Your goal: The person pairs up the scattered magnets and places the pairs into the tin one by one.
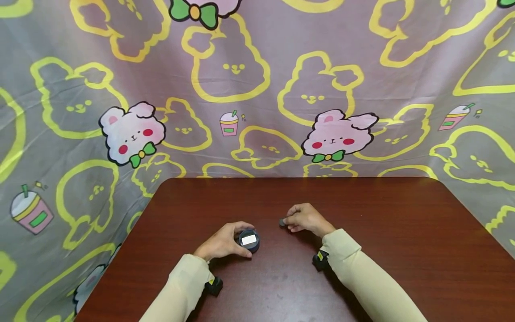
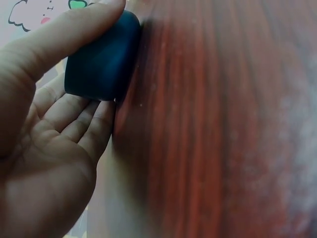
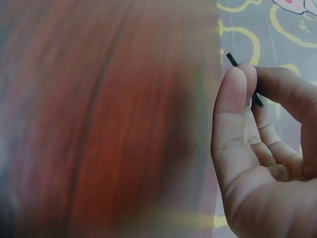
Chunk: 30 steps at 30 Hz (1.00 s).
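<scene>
On the left of the table's middle, my left hand point(image 1: 224, 240) grips a short, dark blue round device point(image 1: 249, 240) from its left side. A white rectangle, a screen or a label, shows on its upper face. In the left wrist view the thumb lies along one side of the round device point(image 2: 96, 62) and the fingers are at its other side. Farther right, my right hand point(image 1: 307, 219) pinches a small, dark, flat disc point(image 1: 282, 222) between thumb and forefinger. Edge-on in the right wrist view, the thin disc point(image 3: 258, 100) is partly hidden by the fingertips.
Both hands work over a reddish-brown wooden table point(image 1: 402, 232) with rounded far corners. A grey curtain point(image 1: 257, 58) printed with cartoon rabbits and yellow outlines hangs behind it and along the sides. Each wrist carries a small black camera.
</scene>
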Available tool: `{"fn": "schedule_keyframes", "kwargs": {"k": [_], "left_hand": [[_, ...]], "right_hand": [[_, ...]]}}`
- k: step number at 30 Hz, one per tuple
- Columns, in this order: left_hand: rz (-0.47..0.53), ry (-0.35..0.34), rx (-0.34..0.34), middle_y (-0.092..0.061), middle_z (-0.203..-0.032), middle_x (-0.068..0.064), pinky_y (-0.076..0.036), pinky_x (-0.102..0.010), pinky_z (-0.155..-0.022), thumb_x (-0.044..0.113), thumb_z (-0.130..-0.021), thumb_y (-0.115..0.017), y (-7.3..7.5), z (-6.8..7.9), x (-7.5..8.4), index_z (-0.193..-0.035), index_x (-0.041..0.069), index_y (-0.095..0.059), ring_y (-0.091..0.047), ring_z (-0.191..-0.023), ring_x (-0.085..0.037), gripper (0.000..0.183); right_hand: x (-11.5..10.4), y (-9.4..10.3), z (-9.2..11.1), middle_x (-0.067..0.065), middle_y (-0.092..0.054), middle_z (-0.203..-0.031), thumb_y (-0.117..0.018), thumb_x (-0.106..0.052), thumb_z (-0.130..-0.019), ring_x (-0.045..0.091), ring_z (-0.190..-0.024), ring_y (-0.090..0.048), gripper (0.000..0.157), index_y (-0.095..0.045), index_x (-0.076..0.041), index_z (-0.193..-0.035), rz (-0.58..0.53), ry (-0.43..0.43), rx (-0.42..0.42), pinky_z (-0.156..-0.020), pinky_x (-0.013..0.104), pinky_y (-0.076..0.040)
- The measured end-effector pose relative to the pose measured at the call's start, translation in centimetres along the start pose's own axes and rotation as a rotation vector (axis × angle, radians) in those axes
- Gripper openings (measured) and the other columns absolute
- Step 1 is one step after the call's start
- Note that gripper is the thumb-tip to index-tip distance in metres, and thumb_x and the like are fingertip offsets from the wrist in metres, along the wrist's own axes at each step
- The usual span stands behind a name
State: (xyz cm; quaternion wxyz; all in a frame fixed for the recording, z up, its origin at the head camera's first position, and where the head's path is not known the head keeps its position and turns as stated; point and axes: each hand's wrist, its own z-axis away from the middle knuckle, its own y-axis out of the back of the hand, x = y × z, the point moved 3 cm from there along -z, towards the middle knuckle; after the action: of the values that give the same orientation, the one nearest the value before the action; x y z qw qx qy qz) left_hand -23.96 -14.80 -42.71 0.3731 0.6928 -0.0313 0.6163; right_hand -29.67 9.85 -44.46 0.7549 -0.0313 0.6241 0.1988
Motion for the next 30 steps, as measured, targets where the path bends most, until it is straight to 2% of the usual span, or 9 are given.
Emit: {"fn": "schedule_keyframes", "kwargs": {"k": [2, 4, 11, 14, 25, 30], "left_hand": [[0.013, 0.003, -0.004, -0.058, -0.117, -0.019, -0.042, -0.047, -0.091, 0.0, -0.066, -0.082, 0.0, 0.3, 0.9, -0.125, -0.005, -0.051, -0.054, -0.108, -0.034, 0.067], [0.015, 0.009, -0.004, -0.058, -0.117, -0.019, -0.041, -0.048, -0.091, 0.0, -0.066, -0.082, 0.0, 0.1, 0.5, -0.126, -0.004, -0.051, -0.054, -0.108, -0.033, 0.068], [0.003, 0.024, 0.013, -0.061, -0.116, -0.01, -0.042, -0.043, -0.091, 0.006, -0.064, -0.085, -0.2, -0.7, -2.0, -0.126, 0.004, -0.053, -0.055, -0.107, -0.024, 0.07], [-0.009, 0.02, 0.018, -0.062, -0.113, -0.006, -0.042, -0.039, -0.091, 0.011, -0.062, -0.087, -0.2, -0.8, -2.4, -0.124, 0.007, -0.055, -0.056, -0.105, -0.02, 0.07], [0.018, 0.019, 0.018, -0.062, -0.114, -0.007, -0.043, -0.038, -0.09, 0.009, -0.064, -0.086, -0.2, -0.8, -2.5, -0.125, 0.006, -0.054, -0.056, -0.105, -0.021, 0.069], [0.024, 0.022, 0.021, -0.061, -0.114, -0.013, -0.042, -0.043, -0.091, 0.004, -0.065, -0.084, -0.2, -0.6, -1.5, -0.124, 0.002, -0.053, -0.056, -0.106, -0.026, 0.067]], "right_hand": [[-0.2, -0.3, 0.0, 0.016, -0.065, -0.073, -0.069, 0.002, -0.079, 0.017, -0.057, -0.061, 0.015, -0.058, 0.007, -0.088, -0.006, 0.009, -0.004, -0.059, 0.035, -0.055], [-0.4, -0.6, 0.0, 0.016, -0.065, -0.073, -0.069, 0.002, -0.079, 0.018, -0.057, -0.061, 0.015, -0.058, 0.007, -0.087, -0.016, 0.022, -0.014, -0.059, 0.036, -0.056], [-1.2, -1.8, 0.2, 0.014, -0.063, -0.072, -0.07, 0.0, -0.078, 0.017, -0.056, -0.06, 0.017, -0.058, 0.007, -0.088, -0.018, 0.042, -0.046, -0.059, 0.037, -0.055], [-1.4, -2.3, 0.3, 0.013, -0.063, -0.07, -0.07, 0.0, -0.078, 0.017, -0.056, -0.06, 0.017, -0.058, 0.007, -0.088, -0.018, 0.04, -0.058, -0.059, 0.037, -0.055], [-1.9, -3.9, 0.4, 0.012, -0.064, -0.07, -0.072, -0.002, -0.077, 0.017, -0.055, -0.06, 0.019, -0.059, 0.005, -0.089, 0.0, 0.023, -0.07, -0.059, 0.038, -0.055], [-2.1, -4.5, 0.6, 0.01, -0.062, -0.067, -0.073, -0.005, -0.077, 0.017, -0.055, -0.059, 0.022, -0.058, 0.006, -0.09, 0.005, 0.05, -0.092, -0.058, 0.038, -0.055]]}}
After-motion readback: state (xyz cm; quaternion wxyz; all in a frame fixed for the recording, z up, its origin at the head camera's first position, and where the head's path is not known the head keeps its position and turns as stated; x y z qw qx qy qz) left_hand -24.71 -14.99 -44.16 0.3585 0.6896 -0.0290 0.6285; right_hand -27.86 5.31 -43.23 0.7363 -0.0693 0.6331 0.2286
